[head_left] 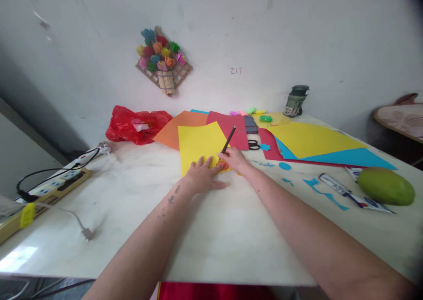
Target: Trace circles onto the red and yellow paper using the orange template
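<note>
A yellow paper sheet (200, 142) lies on the table in front of me. My left hand (202, 175) rests flat on its near edge with the fingers spread. Beside those fingers sits a small orange paper piece (222, 165), and my left index fingertip touches it. My right hand (234, 158) is closed around a dark pencil (229, 139), which leans up and to the right. The pencil's tip is hidden by my fingers, close to the orange piece. Black-handled scissors (254, 144) and a blue paper star (265, 147) lie just beyond my right hand.
Orange paper (178, 130), red paper (228, 128) and a red plastic bag (132, 126) lie behind. At right are yellow paper (313, 139), blue scraps (284, 166), glue tubes (333, 184) and a green mango-like fruit (386, 186). A power strip (62, 183) runs along the left.
</note>
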`<state>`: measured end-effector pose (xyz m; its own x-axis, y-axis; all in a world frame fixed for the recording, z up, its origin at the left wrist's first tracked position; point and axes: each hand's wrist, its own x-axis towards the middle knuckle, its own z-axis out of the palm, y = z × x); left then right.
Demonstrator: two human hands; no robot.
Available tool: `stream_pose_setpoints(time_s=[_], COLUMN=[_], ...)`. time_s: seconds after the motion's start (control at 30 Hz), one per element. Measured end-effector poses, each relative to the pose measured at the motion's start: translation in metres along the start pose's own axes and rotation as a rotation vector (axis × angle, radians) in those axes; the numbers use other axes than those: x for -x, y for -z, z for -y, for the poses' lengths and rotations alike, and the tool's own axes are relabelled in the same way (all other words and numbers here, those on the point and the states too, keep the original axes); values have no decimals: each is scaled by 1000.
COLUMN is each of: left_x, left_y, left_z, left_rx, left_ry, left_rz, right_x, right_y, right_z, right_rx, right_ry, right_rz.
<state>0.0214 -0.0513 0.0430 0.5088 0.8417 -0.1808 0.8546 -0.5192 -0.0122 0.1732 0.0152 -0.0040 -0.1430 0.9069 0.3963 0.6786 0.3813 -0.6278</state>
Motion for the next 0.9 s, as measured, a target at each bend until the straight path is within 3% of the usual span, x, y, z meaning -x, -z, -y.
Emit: stream_pose_setpoints(time_s=[0.9], left_x=[-2], left_y=[-4], left_z=[3], left_rx=[-1], left_ry=[-17], left_rz=[-22], right_x=[-2], right_y=[-2], right_z=[-3], right_rx=[-10], right_ry=[-31], right_rz=[-6])
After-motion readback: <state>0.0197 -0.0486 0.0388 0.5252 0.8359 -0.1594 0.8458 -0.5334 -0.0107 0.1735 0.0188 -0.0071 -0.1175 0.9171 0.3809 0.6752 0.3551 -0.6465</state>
